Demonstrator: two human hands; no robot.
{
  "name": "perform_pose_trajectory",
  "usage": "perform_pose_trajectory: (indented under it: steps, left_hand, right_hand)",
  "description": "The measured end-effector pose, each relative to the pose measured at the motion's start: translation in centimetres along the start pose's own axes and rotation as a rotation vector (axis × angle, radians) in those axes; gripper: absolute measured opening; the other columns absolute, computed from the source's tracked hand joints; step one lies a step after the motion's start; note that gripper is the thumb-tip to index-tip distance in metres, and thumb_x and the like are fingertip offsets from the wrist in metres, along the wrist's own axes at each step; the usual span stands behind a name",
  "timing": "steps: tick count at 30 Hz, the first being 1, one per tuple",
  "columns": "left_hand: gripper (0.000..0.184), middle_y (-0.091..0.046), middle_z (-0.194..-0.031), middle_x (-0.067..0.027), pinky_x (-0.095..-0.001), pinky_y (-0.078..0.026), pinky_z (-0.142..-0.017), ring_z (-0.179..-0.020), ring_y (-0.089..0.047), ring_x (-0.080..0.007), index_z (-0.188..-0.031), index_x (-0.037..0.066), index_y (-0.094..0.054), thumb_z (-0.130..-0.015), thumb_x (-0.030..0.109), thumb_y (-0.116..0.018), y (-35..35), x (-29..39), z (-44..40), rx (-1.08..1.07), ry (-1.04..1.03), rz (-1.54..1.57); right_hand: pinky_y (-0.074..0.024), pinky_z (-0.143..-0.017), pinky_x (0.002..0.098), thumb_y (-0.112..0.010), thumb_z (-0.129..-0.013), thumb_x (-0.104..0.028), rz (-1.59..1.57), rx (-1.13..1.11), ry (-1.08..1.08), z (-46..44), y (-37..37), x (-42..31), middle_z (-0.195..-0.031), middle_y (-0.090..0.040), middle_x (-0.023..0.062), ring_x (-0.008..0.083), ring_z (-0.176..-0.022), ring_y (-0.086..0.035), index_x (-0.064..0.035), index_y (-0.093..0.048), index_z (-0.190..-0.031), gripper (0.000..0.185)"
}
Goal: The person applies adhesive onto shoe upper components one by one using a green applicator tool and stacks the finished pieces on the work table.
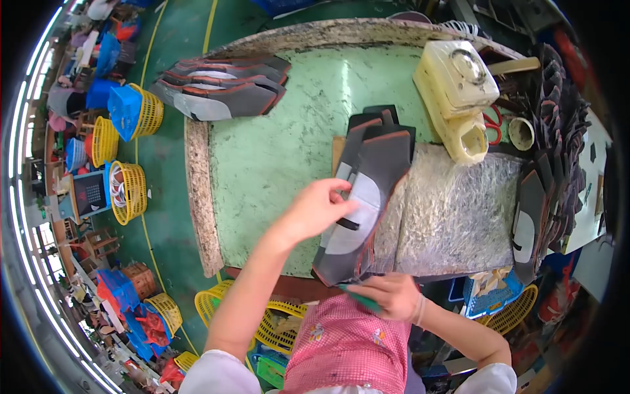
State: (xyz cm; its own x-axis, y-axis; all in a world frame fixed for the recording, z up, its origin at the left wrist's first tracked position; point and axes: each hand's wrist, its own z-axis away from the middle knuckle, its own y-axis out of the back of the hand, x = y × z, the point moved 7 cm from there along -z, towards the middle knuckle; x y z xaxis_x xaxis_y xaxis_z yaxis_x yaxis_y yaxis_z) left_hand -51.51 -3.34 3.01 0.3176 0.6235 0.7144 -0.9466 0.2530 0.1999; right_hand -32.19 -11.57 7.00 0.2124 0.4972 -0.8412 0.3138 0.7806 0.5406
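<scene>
Here at the near edge of the green table (262, 171), the left hand (318, 207) is over a grey shoe piece (369, 192), fingers bent with their tips at its pale patch; whether they pinch it or merely press, I cannot tell. Down by the apron (354, 345), the right hand (390, 299) is closed around one green tool (363, 299), right up against the piece's lower corner. And how far along are we? Midway, I'd judge: pieces sit in three groups, with this middle bundle being worked now, at least two layers deep. One neat pile (226, 85) lies at the upper left, four or more pieces by its edges, while one big heap (554, 157) lines the right side, too overlapped to count. Which is finished and which waits, the view doesn't settle. Rounding up the count: one yellow jug (459, 98), one pair of red scissors (493, 125), one round pot (522, 134), one plastic-wrapped board (453, 213) just right of the bundle.
</scene>
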Motion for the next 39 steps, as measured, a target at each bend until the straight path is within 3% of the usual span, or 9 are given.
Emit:
perform_pose_trajectory:
  steps: [4,7,9,13,18,24,26,33,39]
  left_hand:
    - [0.036,-0.061,-0.094,-0.0034,-0.0286,-0.048,-0.081,-0.085,-0.058,-0.0133,-0.112,0.0,-0.059,-0.085,0.019,-0.071,-0.5,-0.4,0.6,0.055,-0.326,-0.208]
    - [0.045,-0.06,-0.109,-0.0121,-0.035,-0.047,-0.089,-0.095,-0.061,-0.0231,-0.123,0.004,-0.052,-0.084,0.018,-0.07,0.9,0.1,6.1,0.205,-0.689,-0.318]
    - [0.044,-0.06,-0.115,-0.0105,-0.036,-0.049,-0.092,-0.107,-0.06,-0.0236,-0.13,0.007,-0.044,-0.091,0.013,-0.062,2.6,-3.7,8.6,-0.059,-0.249,0.673]
    - [0.036,-0.06,-0.121,-0.0088,-0.0415,-0.054,-0.09,-0.111,-0.061,-0.0216,-0.131,0.011,-0.044,-0.096,0.006,-0.051,15.6,-4.3,9.6,0.563,-0.486,1.132]
    - [0.022,-0.063,-0.11,-0.0076,-0.0416,-0.056,-0.084,-0.095,-0.064,-0.0197,-0.116,0.01,-0.05,-0.094,0.006,-0.054,28.3,-10.3,3.1,0.601,-0.71,1.204]
    - [0.076,-0.049,-0.125,-0.0163,-0.0405,-0.055,-0.081,-0.104,-0.056,-0.0245,-0.143,0.003,-0.031,-0.082,0.018,-0.073,30.4,-11.2,5.3,1.183,-0.161,0.568]
    - [0.061,-0.051,-0.126,-0.0117,-0.0297,-0.049,-0.08,-0.102,-0.055,-0.0164,-0.139,0.006,-0.04,-0.087,0.02,-0.069,27.7,-9.1,7.2,1.367,-0.277,0.165]
    - [0.041,-0.055,-0.103,-0.0051,-0.0261,-0.047,-0.073,-0.086,-0.057,-0.0134,-0.122,0.009,-0.058,-0.083,0.012,-0.071,2.5,1.1,2.2,0.188,-0.239,0.041]
    - [0.055,-0.051,-0.106,-0.0053,-0.0242,-0.045,-0.069,-0.077,-0.047,-0.0131,-0.131,0.008,-0.054,-0.079,0.006,-0.072,-0.3,0.5,1.8,0.283,-0.249,-0.111]
  right_hand:
    - [-0.0491,-0.06,0.0303,-0.059,-0.072,0.011,0.053,0.664,-0.253,0.8,8.3,4.1,-0.087,-0.066,0.0137,0.0243,-0.068,-0.063,-0.0074,-0.069,-0.107,0.041]
    - [-0.0397,-0.052,0.0273,-0.062,-0.083,0.005,-0.013,0.651,-0.445,1.2,8.9,7.0,-0.081,-0.061,0.0094,0.017,-0.057,-0.053,-0.0056,-0.068,-0.105,0.025]
    - [-0.0383,-0.051,0.0269,-0.062,-0.083,0.004,0.022,0.631,-0.441,1.0,8.8,6.6,-0.08,-0.06,0.0084,0.0156,-0.056,-0.051,-0.0054,-0.068,-0.104,0.024]
    - [-0.0353,-0.049,0.0251,-0.063,-0.084,0.003,-0.048,0.672,-0.519,1.7,8.3,7.5,-0.08,-0.06,0.0075,0.0121,-0.055,-0.048,-0.0044,-0.068,-0.104,0.022]
    - [-0.0347,-0.05,0.0233,-0.062,-0.086,0.0,-0.162,0.69,-0.596,1.6,8.7,8.5,-0.076,-0.056,0.0027,0.0065,-0.058,-0.047,0.002,-0.067,-0.098,0.013]
    - [-0.0325,-0.052,0.0235,-0.067,-0.083,0.0,-0.056,0.823,-0.65,2.8,15.4,9.6,-0.067,-0.051,-0.0011,0.0057,-0.059,-0.042,0.0004,-0.066,-0.092,0.01]
    - [-0.0348,-0.054,0.0248,-0.065,-0.085,-0.001,0.167,0.98,-0.535,1.5,20.4,8.5,-0.074,-0.055,0.0025,0.0095,-0.059,-0.044,-0.0006,-0.066,-0.097,0.012]
    - [-0.037,-0.054,0.0239,-0.065,-0.087,-0.006,0.236,1.093,-0.626,2.6,22.5,10.6,-0.078,-0.059,0.0037,0.0091,-0.058,-0.043,-0.0009,-0.067,-0.098,0.012]
    - [-0.0367,-0.052,0.0242,-0.066,-0.086,-0.006,0.178,1.068,-0.586,2.3,21.8,12.4,-0.073,-0.058,0.0008,0.0052,-0.06,-0.044,-0.0002,-0.068,-0.095,0.011]
